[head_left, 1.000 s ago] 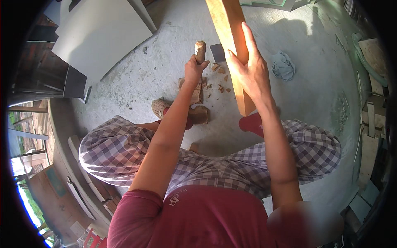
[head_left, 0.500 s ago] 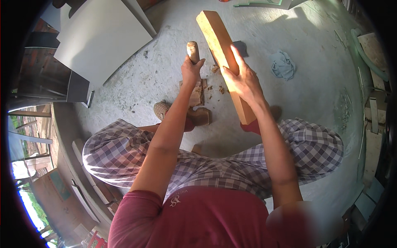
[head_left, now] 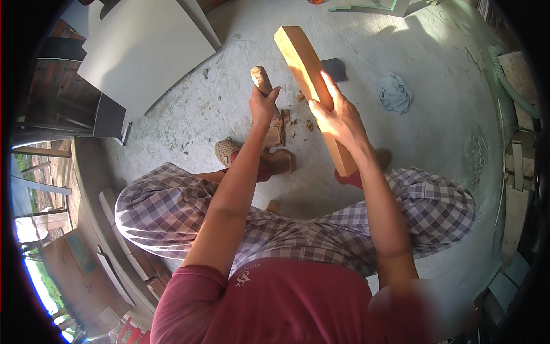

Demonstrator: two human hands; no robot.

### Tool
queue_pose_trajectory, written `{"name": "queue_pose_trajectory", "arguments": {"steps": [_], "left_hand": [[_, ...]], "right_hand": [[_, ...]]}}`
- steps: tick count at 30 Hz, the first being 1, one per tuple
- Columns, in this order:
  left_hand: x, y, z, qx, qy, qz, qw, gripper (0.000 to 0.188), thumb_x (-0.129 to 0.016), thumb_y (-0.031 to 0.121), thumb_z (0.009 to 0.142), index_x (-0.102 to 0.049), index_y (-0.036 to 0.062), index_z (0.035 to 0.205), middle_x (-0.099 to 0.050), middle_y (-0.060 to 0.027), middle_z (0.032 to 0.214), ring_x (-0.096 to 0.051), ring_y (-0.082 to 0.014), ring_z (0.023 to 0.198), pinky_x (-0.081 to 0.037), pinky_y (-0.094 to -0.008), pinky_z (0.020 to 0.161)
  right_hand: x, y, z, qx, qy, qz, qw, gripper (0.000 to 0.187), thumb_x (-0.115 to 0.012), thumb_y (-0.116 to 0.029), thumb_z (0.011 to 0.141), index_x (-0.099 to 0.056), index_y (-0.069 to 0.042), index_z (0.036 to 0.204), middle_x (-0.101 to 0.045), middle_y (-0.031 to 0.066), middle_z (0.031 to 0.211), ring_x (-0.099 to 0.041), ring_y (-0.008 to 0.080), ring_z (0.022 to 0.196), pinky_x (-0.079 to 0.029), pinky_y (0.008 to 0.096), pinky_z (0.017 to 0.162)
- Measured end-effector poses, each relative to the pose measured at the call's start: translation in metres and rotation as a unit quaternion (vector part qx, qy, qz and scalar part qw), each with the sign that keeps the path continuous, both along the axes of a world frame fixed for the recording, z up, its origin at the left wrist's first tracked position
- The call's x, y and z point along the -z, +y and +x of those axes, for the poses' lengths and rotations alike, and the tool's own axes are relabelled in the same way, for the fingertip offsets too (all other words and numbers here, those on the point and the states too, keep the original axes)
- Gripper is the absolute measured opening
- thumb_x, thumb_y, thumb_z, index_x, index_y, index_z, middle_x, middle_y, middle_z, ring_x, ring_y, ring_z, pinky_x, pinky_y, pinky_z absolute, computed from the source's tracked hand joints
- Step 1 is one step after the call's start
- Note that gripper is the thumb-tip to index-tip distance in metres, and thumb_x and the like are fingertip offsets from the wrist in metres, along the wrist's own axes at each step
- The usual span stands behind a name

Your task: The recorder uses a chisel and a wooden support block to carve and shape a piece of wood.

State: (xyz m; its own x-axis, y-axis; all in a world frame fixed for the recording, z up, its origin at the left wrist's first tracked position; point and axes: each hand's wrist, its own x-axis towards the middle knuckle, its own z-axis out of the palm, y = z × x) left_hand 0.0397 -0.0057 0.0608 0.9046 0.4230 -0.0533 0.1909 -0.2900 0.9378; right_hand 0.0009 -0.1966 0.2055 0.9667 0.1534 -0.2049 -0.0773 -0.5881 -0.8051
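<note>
My left hand (head_left: 263, 107) is closed around the wooden handle of a chisel (head_left: 260, 77), whose worn butt end points up and away from me. Its lower part is mostly hidden by the hand, above a small piece of wood (head_left: 275, 135) on the floor. Wood chips (head_left: 309, 125) are scattered beside that piece. In my right hand (head_left: 344, 119) is a long, squared wooden block (head_left: 303, 63), gripped near its middle and slanting from upper left to lower right. The block and the chisel are apart.
A crumpled light-blue cloth (head_left: 394, 93) lies right of the block, and a dark flat piece (head_left: 334, 70) lies behind it. Large pale panels (head_left: 143, 54) stand at the far left. My feet, one in a tan clog (head_left: 226, 152), flank the work.
The chisel handle has tilted to the left and come slightly nearer, with my left hand around it. The block in my right hand has shifted a little toward me.
</note>
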Motion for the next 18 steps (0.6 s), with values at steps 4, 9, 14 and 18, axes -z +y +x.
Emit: {"name": "queue_pose_trajectory", "arguments": {"steps": [4, 9, 14, 18], "left_hand": [[-0.002, -0.003, -0.002, -0.001, 0.012, 0.009, 1.000, 0.035, -0.075, 0.020, 0.075, -0.056, -0.0024, 0.094, -0.065, -0.0146, 0.080, -0.062, -0.0200, 0.071, -0.049, -0.0340, 0.067], [0.000, -0.005, -0.002, 0.013, -0.002, 0.010, 1.000, 0.034, -0.075, 0.019, 0.075, -0.056, -0.0022, 0.094, -0.066, -0.0146, 0.080, -0.061, -0.0194, 0.070, -0.049, -0.0338, 0.066], [0.003, -0.010, -0.001, 0.036, -0.043, 0.030, 0.998, 0.033, -0.075, 0.017, 0.075, -0.055, -0.0018, 0.093, -0.065, -0.0171, 0.078, -0.061, -0.0208, 0.069, -0.049, -0.0348, 0.066], [0.013, -0.015, 0.002, 0.045, -0.059, 0.032, 0.997, 0.031, -0.074, 0.017, 0.074, -0.054, -0.0018, 0.089, -0.065, -0.0178, 0.078, -0.062, -0.0228, 0.068, -0.049, -0.0356, 0.065]], "right_hand": [[0.002, -0.002, -0.001, -0.002, 0.003, 0.009, 1.000, 0.069, -0.060, -0.034, 0.084, -0.029, -0.016, 0.143, -0.053, 0.0261, 0.122, -0.052, 0.0404, 0.113, -0.042, 0.0432, 0.095], [-0.012, 0.002, -0.002, 0.001, -0.068, -0.014, 0.998, 0.070, -0.061, -0.032, 0.083, -0.029, -0.016, 0.143, -0.053, 0.0254, 0.123, -0.053, 0.0392, 0.112, -0.043, 0.0425, 0.095], [-0.029, 0.015, -0.005, 0.007, -0.219, 0.016, 0.976, 0.071, -0.064, -0.029, 0.082, -0.030, -0.018, 0.143, -0.057, 0.0242, 0.112, -0.059, 0.0386, 0.101, -0.048, 0.0418, 0.087], [-0.009, 0.020, -0.006, -0.045, -0.131, -0.106, 0.985, 0.074, -0.064, -0.032, 0.080, -0.026, -0.027, 0.144, -0.056, 0.0219, 0.096, -0.062, 0.0391, 0.087, -0.051, 0.0456, 0.076]]}}
